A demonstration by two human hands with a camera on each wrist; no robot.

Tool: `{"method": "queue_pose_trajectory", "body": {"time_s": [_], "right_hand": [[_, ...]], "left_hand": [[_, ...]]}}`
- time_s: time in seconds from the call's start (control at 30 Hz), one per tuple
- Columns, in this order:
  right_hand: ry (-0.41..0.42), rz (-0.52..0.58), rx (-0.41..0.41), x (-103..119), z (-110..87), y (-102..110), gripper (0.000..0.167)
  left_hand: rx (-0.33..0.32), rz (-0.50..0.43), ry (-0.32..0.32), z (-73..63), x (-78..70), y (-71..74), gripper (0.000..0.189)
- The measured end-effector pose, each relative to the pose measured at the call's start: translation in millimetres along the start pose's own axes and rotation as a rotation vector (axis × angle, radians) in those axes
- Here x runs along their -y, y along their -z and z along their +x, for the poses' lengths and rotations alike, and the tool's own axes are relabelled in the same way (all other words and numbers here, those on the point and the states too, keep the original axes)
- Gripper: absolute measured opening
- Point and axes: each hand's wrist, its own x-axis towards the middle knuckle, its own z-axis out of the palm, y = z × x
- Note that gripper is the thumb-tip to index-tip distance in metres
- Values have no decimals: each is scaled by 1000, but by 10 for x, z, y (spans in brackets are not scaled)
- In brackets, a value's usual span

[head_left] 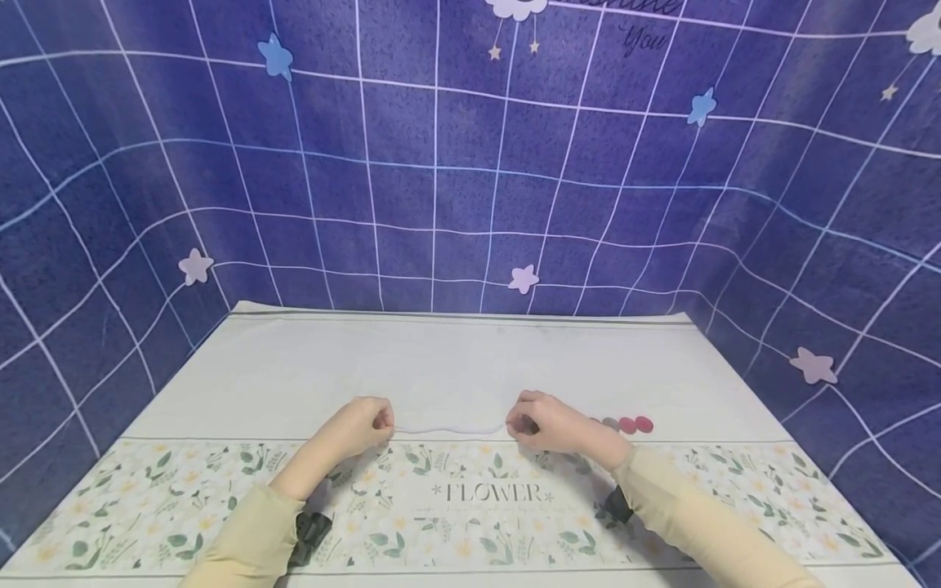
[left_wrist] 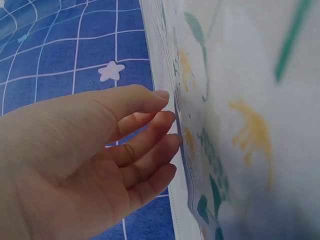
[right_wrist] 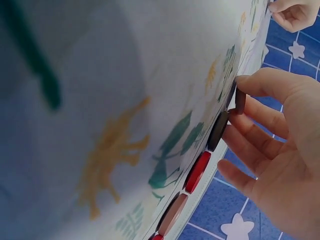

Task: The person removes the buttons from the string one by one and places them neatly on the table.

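A thin pale lavender string [head_left: 448, 430] lies in a slightly wavy line across the white cloth between the two hands. At its left end my left hand [head_left: 358, 427] pinches it near the fingertips; the left wrist view [left_wrist: 95, 160] shows that hand's other fingers loosely bent. My right hand [head_left: 550, 422] is at the string's other end. In the right wrist view, its thumb and fingers hold a small brown disc [right_wrist: 240, 101] on edge. Close under those fingers is a dark disc [right_wrist: 218, 131], followed by a red disc [right_wrist: 198, 172] and a pinkish one [right_wrist: 173, 214].
Red discs [head_left: 635, 425] lie in the row right of my right wrist. A floral strip printed "FLOWER" [head_left: 492, 492] crosses the near part of the tablecloth [head_left: 456, 359]. Blue gridded curtains [head_left: 470, 196] with stars surround the table on the back and both sides.
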Motion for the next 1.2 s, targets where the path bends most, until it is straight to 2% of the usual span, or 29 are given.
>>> {"method": "queue_pose_trajectory", "body": {"time_s": [0.43, 0.73, 0.97, 1.2], "right_hand": [[-22, 0, 8, 3, -38, 10, 18], [-36, 28, 22, -51, -34, -9, 20], [-1, 45, 44, -88, -47, 34, 25], [43, 10, -36, -133, -106, 200, 35]], "left_hand": [[-3, 27, 37, -7, -21, -14, 7], [-3, 27, 25, 44, -8, -44, 8], [53, 48, 11, 72, -13, -43, 10], [135, 93, -21, 15, -71, 174, 17]]}}
